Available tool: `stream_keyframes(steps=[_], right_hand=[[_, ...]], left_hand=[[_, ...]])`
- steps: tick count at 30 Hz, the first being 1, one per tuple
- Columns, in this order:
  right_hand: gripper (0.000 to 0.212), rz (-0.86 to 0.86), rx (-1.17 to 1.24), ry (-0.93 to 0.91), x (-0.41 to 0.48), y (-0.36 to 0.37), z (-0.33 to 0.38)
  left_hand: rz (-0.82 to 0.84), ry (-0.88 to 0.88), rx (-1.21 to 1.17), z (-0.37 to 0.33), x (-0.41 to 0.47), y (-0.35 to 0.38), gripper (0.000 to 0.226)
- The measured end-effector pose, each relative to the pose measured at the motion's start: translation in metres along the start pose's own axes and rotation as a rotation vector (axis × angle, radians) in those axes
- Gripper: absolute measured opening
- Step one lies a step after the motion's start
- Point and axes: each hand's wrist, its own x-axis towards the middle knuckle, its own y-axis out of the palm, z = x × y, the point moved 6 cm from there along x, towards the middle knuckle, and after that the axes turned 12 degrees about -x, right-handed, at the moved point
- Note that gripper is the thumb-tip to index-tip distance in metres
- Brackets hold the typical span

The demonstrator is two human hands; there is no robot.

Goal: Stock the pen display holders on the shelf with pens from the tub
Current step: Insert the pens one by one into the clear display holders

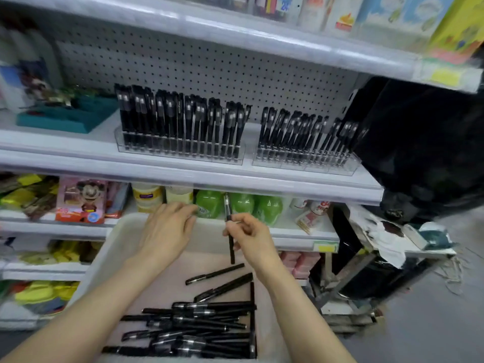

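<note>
The right hand point(248, 234) pinches one pen point(229, 229), its length upright. The holders point(180, 153) sit straight above it. The left hand point(167, 229) is spread, empty.

So two pen holders sit side by side on the shelf point(78, 153): the left holder point(180, 150) and the right holder point(303, 159), with pegboard point(183, 61) right behind them. A tray point(60, 119) is further left on the same shelf, and a bag point(419, 140) is just right of the right holder. The tub point(117, 239) is below and in front, with loose pens point(193, 326) lying in its near end. The left hand point(167, 229) is over the tub's far rim. The right hand point(251, 237) beside it holds one pen point(229, 231) upright above the tub.
</note>
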Motion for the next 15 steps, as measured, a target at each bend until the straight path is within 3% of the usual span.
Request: stream_keyframes(steps=[2,7,15], right_hand=[[0.008,-0.031,0.050,-0.041,0.011,-0.026,0.015],[0.006,-0.174,-0.034,-0.098,0.045,-0.112,0.034],[0.005,-0.454,-0.241,-0.203,0.098,-0.221,0.047]], left_hand=[[-0.017,0.048,-0.006,-0.026,0.020,0.000,0.032],[-0.001,0.229,-0.015,-0.103,0.081,0.019,0.034],[0.050,0.348,0.128,-0.162,0.161,0.067,0.051]])
